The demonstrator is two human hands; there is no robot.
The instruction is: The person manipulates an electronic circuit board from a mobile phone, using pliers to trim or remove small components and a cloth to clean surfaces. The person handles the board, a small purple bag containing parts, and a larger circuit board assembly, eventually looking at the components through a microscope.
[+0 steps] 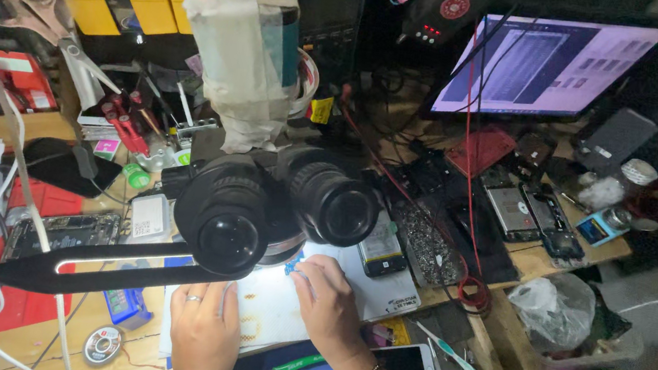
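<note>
The black twin-eyepiece stereo microscope (276,204) overhangs the white rectangular work mat (272,308), hiding much of it; a slip there could, I judge, knock the small blue circuit piece (294,266) lying just below the microscope. The right hand (323,297), fingers curled, pinches at that piece. The left hand (202,333) rests flat, open, below the microscope.

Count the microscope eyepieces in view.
2: the left eyepiece above the left hand, the right eyepiece above the right hand. None seems hidden.
</note>
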